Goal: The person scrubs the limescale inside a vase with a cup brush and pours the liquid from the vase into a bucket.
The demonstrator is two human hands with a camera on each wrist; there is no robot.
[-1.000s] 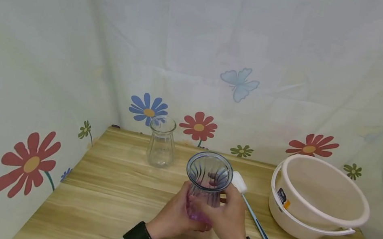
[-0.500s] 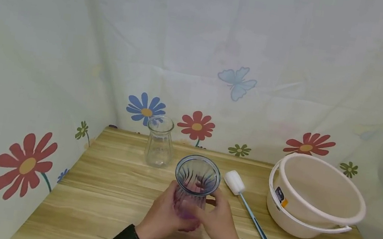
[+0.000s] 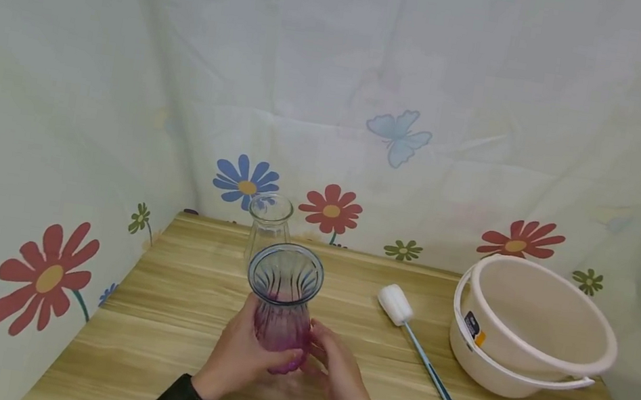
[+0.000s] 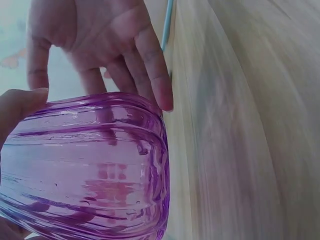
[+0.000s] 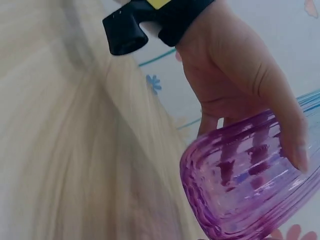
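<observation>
A ribbed glass vase (image 3: 280, 328), blue at its flared rim and purple towards its base, is upright over the front middle of the table in the head view. My left hand (image 3: 240, 351) grips its left side, thumb across the front near the base; the right wrist view shows this thumb (image 5: 290, 125) and the fingers through the glass. At the vase's right side is my right hand (image 3: 340, 375), its fingers loosely extended with the tips right at the glass. In the left wrist view that right hand (image 4: 97, 35) shows its palm, fingers spread beside the purple base.
A clear glass vase (image 3: 269, 227) stands behind, partly hidden by the coloured one. To the right lies a white-headed sponge brush (image 3: 395, 304) with a blue handle. Two nested pale pink buckets (image 3: 506, 383) stand at the far right. A flowered curtain (image 3: 325, 78) hangs behind the wooden table (image 3: 169, 315).
The coloured vase has moved left, now overlapping the clear vase. My right hand has loosened from around it, its thumb no longer across the front, while my left hand keeps its grip.
</observation>
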